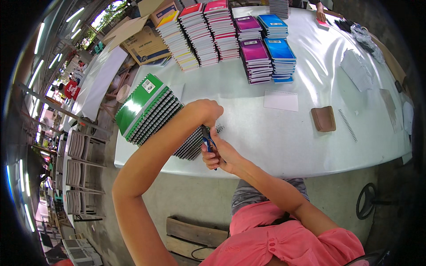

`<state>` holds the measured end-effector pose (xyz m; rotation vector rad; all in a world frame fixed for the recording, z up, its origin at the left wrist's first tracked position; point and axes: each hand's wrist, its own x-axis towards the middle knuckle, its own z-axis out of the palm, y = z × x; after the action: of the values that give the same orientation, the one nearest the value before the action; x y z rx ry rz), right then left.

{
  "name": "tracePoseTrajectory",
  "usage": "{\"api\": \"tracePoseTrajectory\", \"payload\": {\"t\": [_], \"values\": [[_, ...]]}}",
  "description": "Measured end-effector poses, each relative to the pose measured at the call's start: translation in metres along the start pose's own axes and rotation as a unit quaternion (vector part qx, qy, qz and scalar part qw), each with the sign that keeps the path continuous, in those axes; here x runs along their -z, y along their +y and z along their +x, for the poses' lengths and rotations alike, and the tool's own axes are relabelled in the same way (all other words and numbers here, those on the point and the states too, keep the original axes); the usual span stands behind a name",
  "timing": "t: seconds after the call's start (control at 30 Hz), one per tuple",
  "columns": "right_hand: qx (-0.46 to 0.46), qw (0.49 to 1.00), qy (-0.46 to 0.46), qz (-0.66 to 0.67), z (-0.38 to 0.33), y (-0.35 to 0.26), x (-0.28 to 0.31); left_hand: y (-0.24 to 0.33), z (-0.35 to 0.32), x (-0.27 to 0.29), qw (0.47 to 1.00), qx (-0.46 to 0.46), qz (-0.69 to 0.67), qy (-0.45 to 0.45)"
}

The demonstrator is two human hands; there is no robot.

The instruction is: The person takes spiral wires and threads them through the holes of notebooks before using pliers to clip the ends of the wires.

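My right hand (220, 155) grips blue-handled pliers (207, 141), whose dark jaws point up toward my left hand. Just above them is my left hand (207, 111), its fingers curled closed; what they hold is hidden from here. A bit of dark wire coil (219, 128) shows beside the two hands, close to the plier jaws. Under and behind my left forearm stands a tall stack of green spiral notebooks (141, 105), coil edges facing me. My forearm covers part of that stack.
Stacks of red notebooks (219, 31), purple notebooks (256, 53) and blue notebooks (280, 51) line the far side. A white pad (281, 100), brown pouch (323, 119) and loose coil (348, 126) lie rightward on the white table (266, 150). Another person's hand (320, 15) is at far right.
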<state>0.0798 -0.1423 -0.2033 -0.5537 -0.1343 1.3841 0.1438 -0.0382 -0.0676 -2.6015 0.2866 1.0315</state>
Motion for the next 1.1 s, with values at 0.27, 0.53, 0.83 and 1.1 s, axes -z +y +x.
{"api": "tracePoseTrajectory", "payload": {"t": [0.27,0.53,0.83,1.1], "values": [[0.025,0.998,0.035,-0.04,-0.006,0.005,-0.011,-0.004,0.001,-0.007,0.999,-0.014,-0.019,0.041],[-0.005,1.0,-0.005,0.026,0.001,0.004,-0.001,-0.001,0.005,-0.004,1.0,-0.005,0.001,0.016],[0.026,0.998,0.046,-0.041,-0.003,0.012,-0.004,-0.009,0.015,-0.017,0.999,-0.012,-0.032,0.029],[0.018,0.997,0.064,-0.048,-0.008,0.013,-0.006,-0.008,0.02,-0.019,0.998,-0.02,-0.05,0.018]]}}
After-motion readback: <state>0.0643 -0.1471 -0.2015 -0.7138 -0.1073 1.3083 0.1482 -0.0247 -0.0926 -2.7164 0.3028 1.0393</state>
